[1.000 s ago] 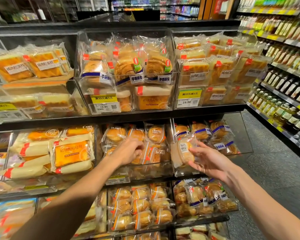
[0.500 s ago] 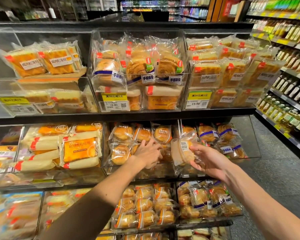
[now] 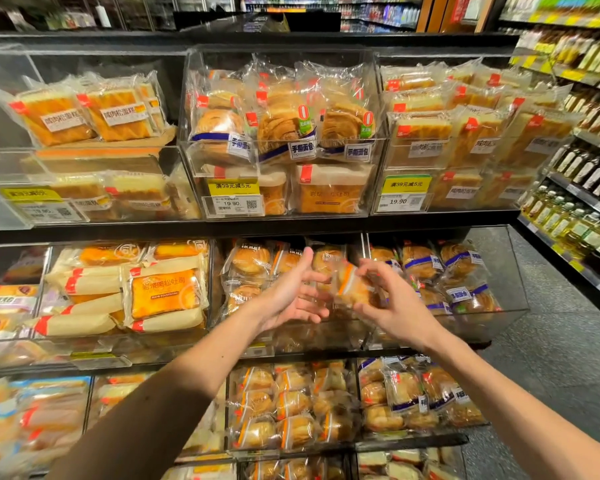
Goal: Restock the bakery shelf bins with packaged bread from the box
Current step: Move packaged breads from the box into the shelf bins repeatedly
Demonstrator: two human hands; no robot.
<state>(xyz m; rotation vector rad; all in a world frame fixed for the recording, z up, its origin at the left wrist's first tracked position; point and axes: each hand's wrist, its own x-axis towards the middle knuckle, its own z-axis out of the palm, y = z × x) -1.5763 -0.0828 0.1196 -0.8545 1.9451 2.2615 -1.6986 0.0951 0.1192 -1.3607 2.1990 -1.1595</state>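
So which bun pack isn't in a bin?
The orange-striped bun pack that the right hand holds in the air. The open left hand is beside it. All other packs lie in bins.

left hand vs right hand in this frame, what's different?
Grip: the right hand pinches the orange-banded bread pack; the left hand holds nothing.
Fingers: the left hand's are spread and fairly straight, the right hand's curl round the pack.
Side: left hand at the pack's left edge, contact unclear in the blur; right hand on its right.
Shared: both raised before the middle-shelf bin.
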